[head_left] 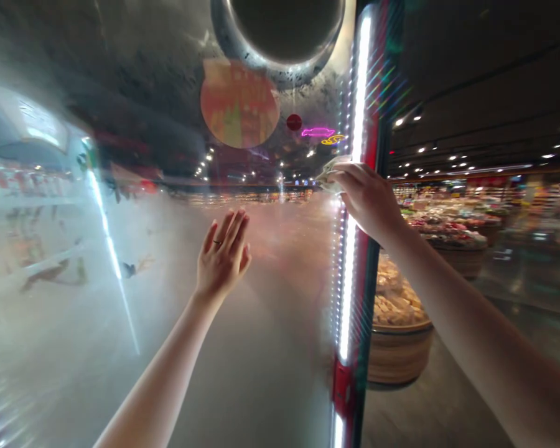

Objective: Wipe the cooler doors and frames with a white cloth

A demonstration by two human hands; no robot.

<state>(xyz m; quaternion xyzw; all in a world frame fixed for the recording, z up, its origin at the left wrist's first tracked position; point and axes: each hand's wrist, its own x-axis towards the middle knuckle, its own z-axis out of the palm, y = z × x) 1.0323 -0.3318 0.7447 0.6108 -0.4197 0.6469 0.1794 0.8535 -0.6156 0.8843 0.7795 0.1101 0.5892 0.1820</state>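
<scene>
A large fogged glass panel (280,311) spans the left and middle of the head view, with blurred reflections in it. My left hand (223,255) lies flat against the glass or just in front of it, fingers stretched out, a thin ring on one of them. A bright light strip (349,280) runs up the panel's right edge beside a dark and red frame (371,267). At the upper part of this strip, my right hand (368,196) grips a pale folded cloth (332,171). The cloth is partly hidden behind the fingers and seems to touch the strip or the glass beside it.
Beyond the frame on the right stands a round wooden tub (399,354) of packaged goods (396,298). More displays (452,224) lie farther back on a shiny floor. A round sticker (240,106) is on the upper glass, below a dark circular shape (284,28).
</scene>
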